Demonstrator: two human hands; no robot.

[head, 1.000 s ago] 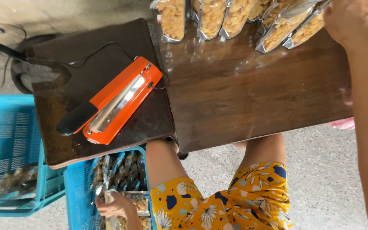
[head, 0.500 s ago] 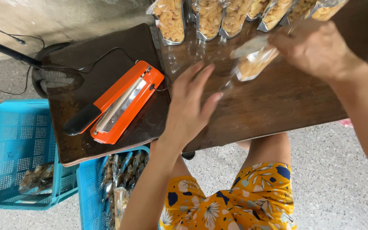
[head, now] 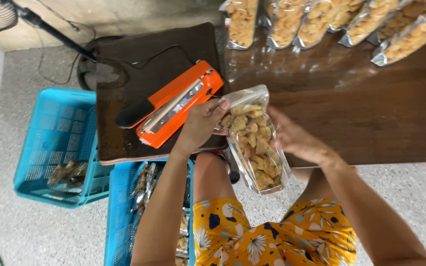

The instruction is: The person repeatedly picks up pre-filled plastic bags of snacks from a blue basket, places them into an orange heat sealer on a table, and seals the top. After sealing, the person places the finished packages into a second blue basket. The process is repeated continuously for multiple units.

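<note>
Left hand point(head: 200, 123) and right hand point(head: 292, 138) each close fingers on opposite edges of a clear plastic bag of golden fried snacks point(head: 252, 140), held over the dark wooden table's point(head: 371, 118) front edge. An orange heat sealer point(head: 176, 106) lies just left

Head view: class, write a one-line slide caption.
Both hands, left and right, hold a clear snack bag beside an orange heat sealer.

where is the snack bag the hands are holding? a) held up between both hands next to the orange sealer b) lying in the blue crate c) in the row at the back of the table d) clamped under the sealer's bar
a: the bag is gripped by the left hand and right hand, beside the sealer, not under its bar.
</note>
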